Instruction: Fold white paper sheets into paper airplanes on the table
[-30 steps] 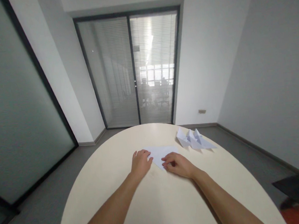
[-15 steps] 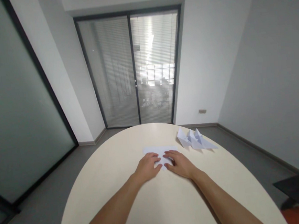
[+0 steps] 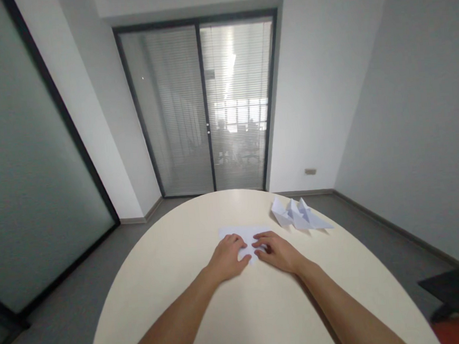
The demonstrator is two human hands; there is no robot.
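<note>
A folded sheet of white paper point(image 3: 247, 229) lies flat on the round table, its straight edge at the far side and a narrower part pointing toward me. My left hand point(image 3: 230, 256) rests over its left side, fingers bent and thumb apart from them. On the right side, my right hand point(image 3: 277, 250) touches the paper with curved fingers, its thumb held away from the index finger. The hands cover much of the sheet, so its folds are mostly hidden. A strip of paper shows between the fingertips.
Folded white paper boats point(image 3: 300, 215) stand close together on the table's far right. The cream round table point(image 3: 164, 304) has a curved edge. A dark chair part point(image 3: 457, 289) is at the lower right. Glass doors with blinds point(image 3: 204, 110) stand beyond the table.
The hands have shifted only slightly on the paper. My left fingers are more bent, and the gap between the two hands' fingertips looks a little wider.
</note>
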